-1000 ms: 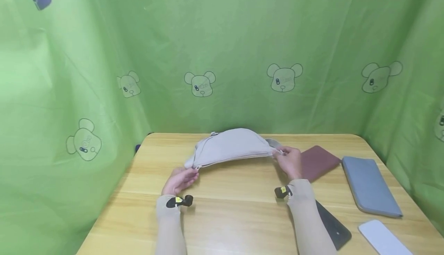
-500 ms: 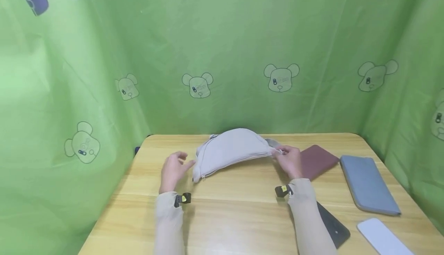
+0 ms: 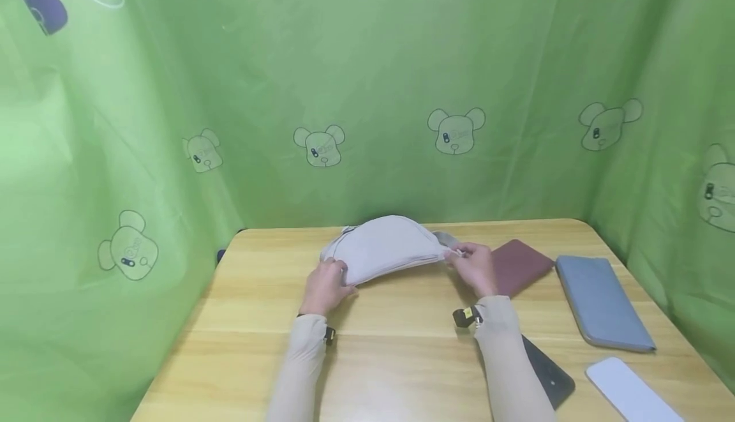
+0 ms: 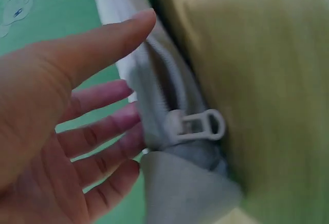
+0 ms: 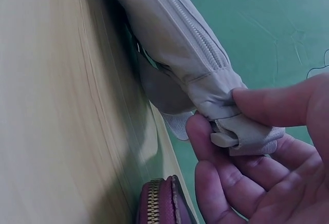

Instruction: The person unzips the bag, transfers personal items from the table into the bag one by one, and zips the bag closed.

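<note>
A light grey waist bag (image 3: 387, 246) lies at the back of the table, curved side away from me. My left hand (image 3: 326, 286) holds its left end, thumb on the zipper side and fingers on the other face. In the left wrist view the zipper pull (image 4: 198, 126) sits near that end, the teeth parted beside it. My right hand (image 3: 475, 269) pinches the bag's right end, where the strap (image 5: 164, 93) joins. The zipper teeth (image 5: 193, 29) are closed together there. The bag's underside is hidden.
To the right lie a maroon zip wallet (image 3: 519, 265), a blue-grey zip wallet (image 3: 605, 304), a dark flat phone-like slab (image 3: 548, 371), partly under my right forearm, and a white flat slab (image 3: 628, 387). Green curtains (image 3: 367, 77) surround the wooden table (image 3: 390, 358).
My left hand let go of the bag's left corner near the zipper pull, moved off to the left, then came back and took hold of that end. My right hand has kept its grip.
</note>
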